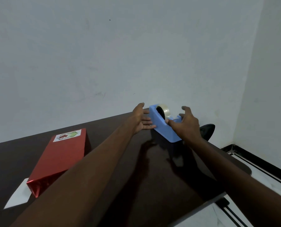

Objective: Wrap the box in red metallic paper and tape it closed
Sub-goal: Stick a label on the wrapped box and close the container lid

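Flanking tape dispenser [165, 124], hands [186, 124], wrapped box [61, 158] left

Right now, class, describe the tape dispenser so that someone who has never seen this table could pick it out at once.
Start at the dark brown table against the pale wall and go to its far right end. There, between the left hand and the right hand, sits the tape dispenser. It is the only light blue thing, carrying a clear roll, unlike the red wrapped box at the left.
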Available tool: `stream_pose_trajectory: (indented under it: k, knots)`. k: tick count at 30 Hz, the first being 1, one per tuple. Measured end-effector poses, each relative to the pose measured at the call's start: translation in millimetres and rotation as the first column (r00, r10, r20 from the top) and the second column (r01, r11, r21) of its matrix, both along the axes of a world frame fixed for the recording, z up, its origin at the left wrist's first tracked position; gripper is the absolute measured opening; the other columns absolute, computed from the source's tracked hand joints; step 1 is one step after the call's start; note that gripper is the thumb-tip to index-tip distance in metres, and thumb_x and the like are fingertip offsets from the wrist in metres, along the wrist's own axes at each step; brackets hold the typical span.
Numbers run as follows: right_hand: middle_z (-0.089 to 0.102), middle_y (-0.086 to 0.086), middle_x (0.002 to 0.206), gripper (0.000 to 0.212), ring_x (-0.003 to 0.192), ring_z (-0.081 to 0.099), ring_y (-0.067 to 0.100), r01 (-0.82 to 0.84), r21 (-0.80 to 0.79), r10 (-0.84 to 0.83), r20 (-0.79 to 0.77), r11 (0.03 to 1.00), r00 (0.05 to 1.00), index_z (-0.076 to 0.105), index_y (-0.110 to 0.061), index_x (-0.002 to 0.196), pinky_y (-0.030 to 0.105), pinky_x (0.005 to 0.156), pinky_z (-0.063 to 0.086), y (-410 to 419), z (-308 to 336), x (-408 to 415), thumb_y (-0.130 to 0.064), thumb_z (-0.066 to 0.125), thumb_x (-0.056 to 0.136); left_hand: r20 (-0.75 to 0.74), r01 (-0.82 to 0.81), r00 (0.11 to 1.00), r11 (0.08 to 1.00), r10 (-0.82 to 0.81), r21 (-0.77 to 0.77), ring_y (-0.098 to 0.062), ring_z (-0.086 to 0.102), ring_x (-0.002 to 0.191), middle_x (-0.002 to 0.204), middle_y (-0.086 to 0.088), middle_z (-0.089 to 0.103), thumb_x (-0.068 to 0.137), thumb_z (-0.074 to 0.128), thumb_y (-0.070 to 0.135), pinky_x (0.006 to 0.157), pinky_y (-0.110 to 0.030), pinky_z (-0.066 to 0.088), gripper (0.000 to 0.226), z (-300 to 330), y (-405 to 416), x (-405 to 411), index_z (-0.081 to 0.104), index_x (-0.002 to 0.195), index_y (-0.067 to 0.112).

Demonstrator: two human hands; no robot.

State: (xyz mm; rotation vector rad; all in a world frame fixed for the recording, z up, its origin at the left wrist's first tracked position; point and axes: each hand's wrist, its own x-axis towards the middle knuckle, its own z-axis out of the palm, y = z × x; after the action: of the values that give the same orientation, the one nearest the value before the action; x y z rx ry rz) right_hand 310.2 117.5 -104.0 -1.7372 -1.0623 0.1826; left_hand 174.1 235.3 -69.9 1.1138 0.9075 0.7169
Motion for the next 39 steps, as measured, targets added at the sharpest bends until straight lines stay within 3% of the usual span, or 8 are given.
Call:
stream_pose_trajectory:
  k: [5, 11, 14, 17, 20, 24, 28, 39]
  knots:
    - [0.066, 0.001, 0.125, 0.039, 0.117, 0.059, 0.018, 0.003, 0.278, -0.044, 0.141, 0.961, 0.989, 0.058, -0.014, 0.127, 0.023, 0.091, 0.039, -3.6, 30.1, -33.3, -0.029, 0.064, 0.092, -0.059, 0.05, 0.997, 0.996, -0.045, 0.078, -0.042, 0.055, 0.116, 0.123, -0.028, 0.053, 0.102, 0.038, 0.049, 0.085, -0.051, 0.056, 0.058, 26.0, 5.7, -56.1, 0.052, 0.129, -0.001]
    - [0.07, -0.005, 0.091, 0.02, 0.082, 0.064, 0.004, -0.222, 0.208, 0.201, 0.115, 0.953, 0.973, 0.068, -0.017, 0.105, 0.012, 0.065, 0.045, 8.6, 40.7, -110.0, -0.03, 0.063, 0.09, -0.345, 0.031, 0.935, 0.945, 0.088, 0.324, -0.029, 0.062, 0.087, 0.104, -0.02, 0.059, 0.102, 0.049, 0.032, 0.085, -0.042, 0.058, 0.034, 41.3, -4.6, -155.5, 0.06, 0.114, 0.003]
    - [0.068, -0.006, 0.086, 0.019, 0.081, 0.064, 0.008, -0.386, 0.054, 0.379, 0.108, 0.921, 0.919, 0.067, -0.015, 0.102, 0.02, 0.063, 0.047, 17.9, 33.4, -151.6, -0.029, 0.063, 0.09, -0.662, 0.213, 0.673, 0.77, 0.332, 0.602, -0.025, 0.061, 0.09, 0.105, -0.01, 0.065, 0.099, 0.052, 0.03, 0.08, -0.035, 0.051, 0.028, 35.2, -21.2, -208.8, 0.065, 0.109, 0.008]
    - [0.069, 0.004, 0.103, 0.028, 0.091, 0.063, 0.014, -0.497, -0.04, 0.498, 0.111, 0.867, 0.86, 0.063, -0.011, 0.111, 0.023, 0.071, 0.05, 24.0, 23.2, -190.2, -0.03, 0.064, 0.091, -0.679, 0.343, 0.483, 0.594, 0.552, 0.727, -0.021, 0.058, 0.106, 0.117, -0.005, 0.065, 0.097, 0.054, 0.032, 0.082, -0.029, 0.039, 0.031, 21.6, -41.5, -257.9, 0.065, 0.119, 0.014]
    - [0.061, 0.007, 0.128, 0.045, 0.113, 0.059, 0.022, -0.558, -0.159, 0.578, 0.15, 0.815, 0.802, 0.053, -0.014, 0.132, 0.033, 0.09, 0.048, 27.9, 14.3, -229.6, -0.039, 0.059, 0.094, -0.695, 0.334, 0.451, 0.616, 0.56, 0.713, -0.028, 0.056, 0.114, 0.125, -0.011, 0.059, 0.096, 0.055, 0.038, 0.088, -0.031, 0.041, 0.044, 0.8, -48.2, -293.4, 0.056, 0.132, 0.013]
    - [0.059, 0.009, 0.133, 0.05, 0.113, 0.059, 0.028, -0.616, -0.288, 0.67, 0.157, 0.733, 0.725, 0.042, -0.016, 0.143, 0.037, 0.094, 0.048, 40.5, 3.7, -265.3, -0.043, 0.046, 0.101, -0.745, 0.231, 0.515, 0.769, 0.424, 0.597, -0.028, 0.036, 0.14, 0.155, -0.01, 0.035, 0.101, 0.04, 0.05, 0.106, -0.032, 0.03, 0.065, -20.4, -49.0, -308.8, 0.027, 0.153, 0.014]
    - [0.057, 0.01, 0.135, 0.053, 0.108, 0.058, 0.024, -0.629, -0.342, 0.701, 0.151, 0.698, 0.697, 0.033, -0.016, 0.15, 0.029, 0.084, 0.046, 62.1, 2.7, -273.3, -0.04, 0.043, 0.104, -0.724, 0.136, 0.575, 0.829, 0.38, 0.542, -0.026, 0.038, 0.137, 0.157, -0.009, 0.031, 0.102, 0.037, 0.05, 0.094, -0.026, 0.029, 0.069, -26.0, -27.6, -315.4, 0.012, 0.157, 0.016]
    - [0.055, 0.007, 0.134, 0.056, 0.101, 0.056, 0.019, -0.63, -0.332, 0.69, 0.094, 0.702, 0.718, 0.033, -0.017, 0.15, 0.025, 0.073, 0.044, 159.0, 2.7, -266.9, -0.039, 0.049, 0.102, -0.761, 0.148, 0.535, 0.847, 0.366, 0.511, -0.033, 0.035, 0.14, 0.158, -0.017, 0.024, 0.1, 0.039, 0.054, 0.105, -0.037, 0.033, 0.078, -27.1, 72.0, -309.3, 0.004, 0.157, 0.015]
